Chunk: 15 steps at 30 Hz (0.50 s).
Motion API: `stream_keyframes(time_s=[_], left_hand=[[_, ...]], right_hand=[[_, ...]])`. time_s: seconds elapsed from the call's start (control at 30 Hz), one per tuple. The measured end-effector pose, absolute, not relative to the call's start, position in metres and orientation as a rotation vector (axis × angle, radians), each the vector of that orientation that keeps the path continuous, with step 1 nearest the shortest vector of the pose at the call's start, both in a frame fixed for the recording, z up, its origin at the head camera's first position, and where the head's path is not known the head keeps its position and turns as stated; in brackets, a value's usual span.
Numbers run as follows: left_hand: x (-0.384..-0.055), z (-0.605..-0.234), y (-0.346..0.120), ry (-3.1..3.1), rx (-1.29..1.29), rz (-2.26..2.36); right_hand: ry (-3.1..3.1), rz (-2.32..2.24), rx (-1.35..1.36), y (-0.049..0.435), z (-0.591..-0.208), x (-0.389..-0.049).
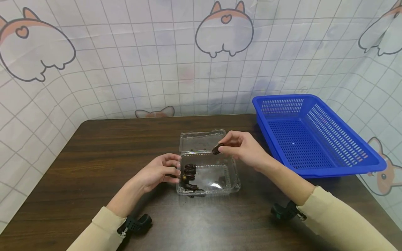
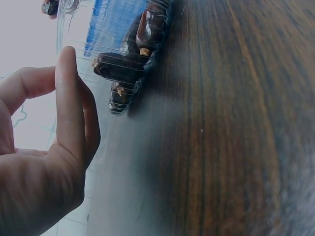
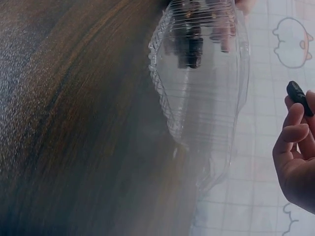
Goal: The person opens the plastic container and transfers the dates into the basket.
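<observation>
A clear plastic clamshell box (image 1: 216, 174) stands with its lid (image 1: 202, 142) folded back. Several dark, wrinkled dates (image 1: 190, 171) lie along its left side; in the left wrist view more dates (image 2: 118, 68) show through the wall. Above the box's far right part, my right hand (image 1: 243, 148) pinches one date (image 1: 216, 149) between thumb and fingers; the right wrist view shows this date (image 3: 297, 96) clear of the box. At the box's left wall, my left hand (image 1: 160, 170) rests its fingertips against the outside, with the fingers loosely bent.
A blue plastic basket (image 1: 301, 139) with slotted walls stands at the right of the dark wooden table (image 1: 110, 153). A white gridded backdrop (image 1: 157, 62) with cartoon animals rises behind and at both sides. Black wrist cameras (image 1: 136, 223) sit near both sleeves.
</observation>
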State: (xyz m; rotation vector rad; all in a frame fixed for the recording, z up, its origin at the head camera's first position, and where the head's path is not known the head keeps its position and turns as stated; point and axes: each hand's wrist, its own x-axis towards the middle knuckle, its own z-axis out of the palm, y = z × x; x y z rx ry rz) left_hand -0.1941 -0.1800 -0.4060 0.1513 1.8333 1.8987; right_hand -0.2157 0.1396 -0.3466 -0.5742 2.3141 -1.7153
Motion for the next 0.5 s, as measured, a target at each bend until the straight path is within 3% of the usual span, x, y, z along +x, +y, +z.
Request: stream_keyframes(time_s=[0.5], left_hand=[[-0.194, -0.407, -0.180, 1.833, 0.161, 1.896]], right_hand=[[2.313, -1.776, -0.524, 0.157, -0.339, -0.216]])
